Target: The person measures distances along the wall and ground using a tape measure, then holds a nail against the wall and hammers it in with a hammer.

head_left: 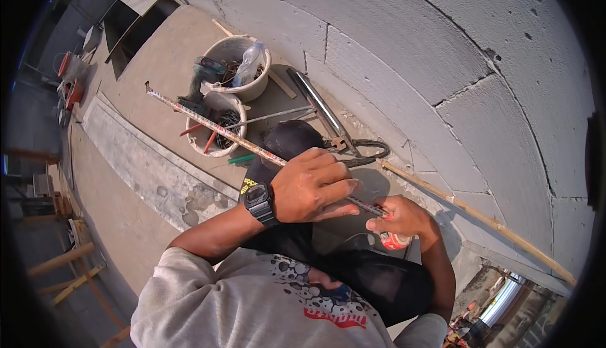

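A tape measure's long, worn blade [214,125] stretches from the upper left, its hooked end in the air above the buckets, down to my hands. My left hand [312,187], with a black watch on the wrist, is closed around the blade. The red and white tape case [395,239] sits in my right hand [404,217], whose thumb and fingers press around it near the blade's mouth. Both hands are above my bent legs.
Two white buckets, one [255,87] with a bottle and a power tool beside it, another [216,100] with dark fasteners and red-handled pliers, stand ahead. A hacksaw-like metal tool [322,111] and a wooden stick [480,214] lie along the block wall [404,64]. A long board [148,159] lies left.
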Action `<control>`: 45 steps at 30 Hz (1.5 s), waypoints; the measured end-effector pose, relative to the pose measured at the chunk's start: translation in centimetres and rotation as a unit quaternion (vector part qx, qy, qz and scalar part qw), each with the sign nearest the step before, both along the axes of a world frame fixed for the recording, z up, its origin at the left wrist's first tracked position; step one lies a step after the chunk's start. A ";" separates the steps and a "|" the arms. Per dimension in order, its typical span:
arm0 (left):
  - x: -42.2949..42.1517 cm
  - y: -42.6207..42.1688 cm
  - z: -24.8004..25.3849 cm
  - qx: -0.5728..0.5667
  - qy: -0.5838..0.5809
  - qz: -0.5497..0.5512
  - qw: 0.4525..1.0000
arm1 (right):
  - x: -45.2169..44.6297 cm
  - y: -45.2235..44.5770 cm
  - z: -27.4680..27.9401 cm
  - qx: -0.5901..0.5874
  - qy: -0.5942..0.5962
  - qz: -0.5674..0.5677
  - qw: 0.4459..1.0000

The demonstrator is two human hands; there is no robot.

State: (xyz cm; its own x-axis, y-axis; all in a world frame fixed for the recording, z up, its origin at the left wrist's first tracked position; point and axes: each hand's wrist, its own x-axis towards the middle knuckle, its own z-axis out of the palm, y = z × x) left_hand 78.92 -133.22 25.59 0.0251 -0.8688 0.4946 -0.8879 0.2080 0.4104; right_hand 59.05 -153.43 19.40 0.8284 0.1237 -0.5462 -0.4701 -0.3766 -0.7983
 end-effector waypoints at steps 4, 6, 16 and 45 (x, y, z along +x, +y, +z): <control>-3.5 -0.3 0.0 -0.026 0.085 -0.118 0.989 | -0.3 0.1 0.7 0.036 -0.040 -0.058 0.997; -3.5 0.1 0.0 -0.022 0.104 -0.112 0.988 | -0.8 -0.2 0.2 0.033 -0.049 -0.072 0.996; 7.7 2.0 2.1 -0.133 0.093 0.284 0.945 | -1.3 -0.7 0.8 0.081 -0.022 -0.121 0.989; 2.5 2.2 3.5 0.070 0.473 0.071 0.875 | -9.5 -1.6 -8.3 -0.208 0.000 -0.364 0.908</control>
State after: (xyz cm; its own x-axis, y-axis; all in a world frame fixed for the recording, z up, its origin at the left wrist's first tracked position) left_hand 81.41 -130.99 29.07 0.4791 -0.8738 0.0830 -0.1496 0.0119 0.9887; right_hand 49.53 -155.08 11.10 0.6080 -0.6736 -0.4202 -0.7157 -0.2359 -0.6574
